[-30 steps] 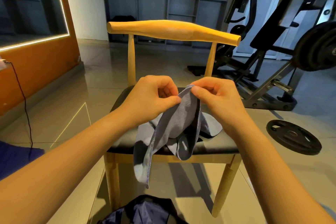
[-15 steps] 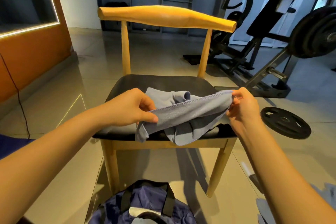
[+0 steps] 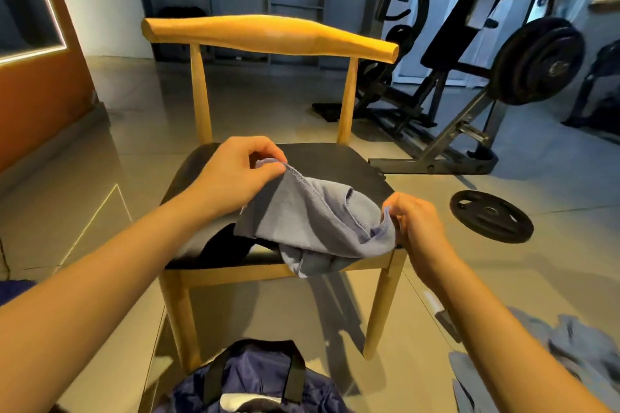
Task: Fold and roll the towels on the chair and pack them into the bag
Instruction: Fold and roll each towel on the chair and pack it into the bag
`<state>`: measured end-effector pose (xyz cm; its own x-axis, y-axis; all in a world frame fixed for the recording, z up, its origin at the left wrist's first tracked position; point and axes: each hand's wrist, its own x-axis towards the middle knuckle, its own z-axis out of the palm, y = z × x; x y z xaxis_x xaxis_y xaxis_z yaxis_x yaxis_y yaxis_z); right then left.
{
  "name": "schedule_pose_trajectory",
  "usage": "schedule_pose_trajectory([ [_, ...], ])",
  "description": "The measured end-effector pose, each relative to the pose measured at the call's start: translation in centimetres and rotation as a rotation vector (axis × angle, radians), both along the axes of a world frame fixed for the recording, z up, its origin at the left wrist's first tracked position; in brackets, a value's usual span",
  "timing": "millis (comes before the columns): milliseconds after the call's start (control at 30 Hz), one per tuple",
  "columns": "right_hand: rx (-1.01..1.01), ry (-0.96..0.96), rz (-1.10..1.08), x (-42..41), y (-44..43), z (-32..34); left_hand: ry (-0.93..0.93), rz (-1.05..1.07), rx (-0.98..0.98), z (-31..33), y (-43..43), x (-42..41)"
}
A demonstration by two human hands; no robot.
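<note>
Grey-blue towel held by two hands over a wooden chair, gym floor.

We list, from largest down: a black weight machine (image 3: 469, 84) behind and to the right; a wooden chair (image 3: 268, 37) with a dark seat, facing us; a navy bag (image 3: 255, 382) with black straps on the floor just before the chair's front legs, mouth upward; loose grey-blue cloth (image 3: 570, 349) on the floor at lower right; the towel (image 3: 312, 214), spread slack across the right half of the seat, one bunched fold hanging over the front edge; a weight plate (image 3: 491, 215) flat on the floor right of the chair; the left hand (image 3: 235, 174), raised over the seat, fingers (image 3: 268, 171) and thumb pinched on the towel's stitched hem; the right hand (image 3: 416, 221), at the seat's front right corner, fingers curled tight on another part of the edge.
</note>
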<state>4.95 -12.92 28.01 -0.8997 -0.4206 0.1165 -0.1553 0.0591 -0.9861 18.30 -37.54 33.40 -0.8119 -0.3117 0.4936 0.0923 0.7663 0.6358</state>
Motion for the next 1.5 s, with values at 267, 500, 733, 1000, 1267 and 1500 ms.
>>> schedule_pose_trajectory([
  [267,0.091,0.056,0.102,-0.1,1.3,-1.9,-0.221,-0.368,-0.291,-3.3,3.9,-5.2],
  [500,0.145,-0.059,-0.092,-1.5,1.2,-3.6,-0.331,-0.39,-0.237,-4.1,2.0,-2.4],
  [733,0.302,-0.012,-0.149,-1.3,-2.1,-3.3,-0.312,-0.358,-0.337,-5.1,2.1,-1.3],
  [1000,0.795,0.294,-0.107,-2.5,-3.7,-2.6,-0.346,-0.332,-0.345,-5.3,2.6,-0.9],
  [1267,-0.097,0.173,-0.017,-2.1,-2.7,2.2,-0.399,-0.335,-0.184,-4.1,1.8,-0.9],
  [1500,0.384,0.197,0.406,-0.3,-1.6,0.0,-0.156,-0.307,-0.144,-3.2,1.3,-1.8],
])
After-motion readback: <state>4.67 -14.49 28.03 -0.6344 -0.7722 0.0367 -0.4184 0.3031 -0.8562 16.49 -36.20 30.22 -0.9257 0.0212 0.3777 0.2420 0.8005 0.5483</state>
